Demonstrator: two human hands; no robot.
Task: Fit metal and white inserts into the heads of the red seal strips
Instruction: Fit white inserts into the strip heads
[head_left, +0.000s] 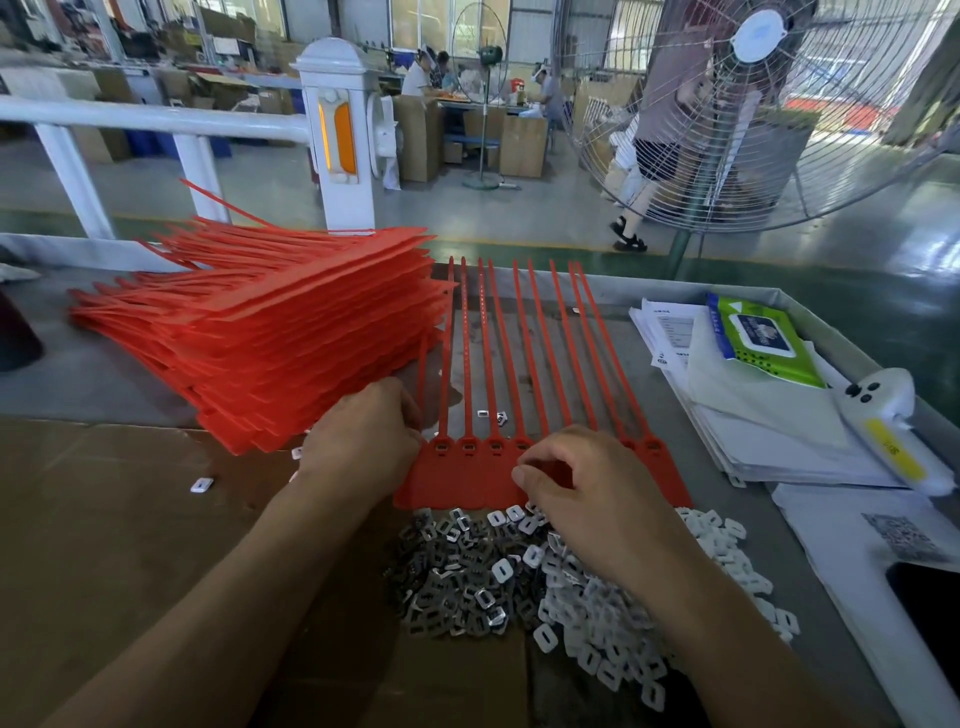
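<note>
So we're looking down at a grey table (156, 384) with a joined sheet of red seal strips (467, 480) lying flat in the middle of the frame, heads toward us and the thin tails fanning up toward the top edge of the table. Our left hand (363, 441) sits at the left end of that sheet, fingers curled down onto its edge; looks like it's gripping the strip there, though the fingertips are hidden so we can't swear to it. Our right hand (587, 488) hovers over the heads on the right half, fingers bent and thumb tucked in like a pinch, but what's between them is too small to make out.

Just below the sheet, lower middle, there's a heap of metal inserts (457, 577), and touching it on the right a heap of white inserts (613, 618). A tall stack of more red strips (270, 332) sits left of centre. On the right: papers (769, 431), a green pack of wipes (758, 340), and a big fan (753, 104) in the upper right.
</note>
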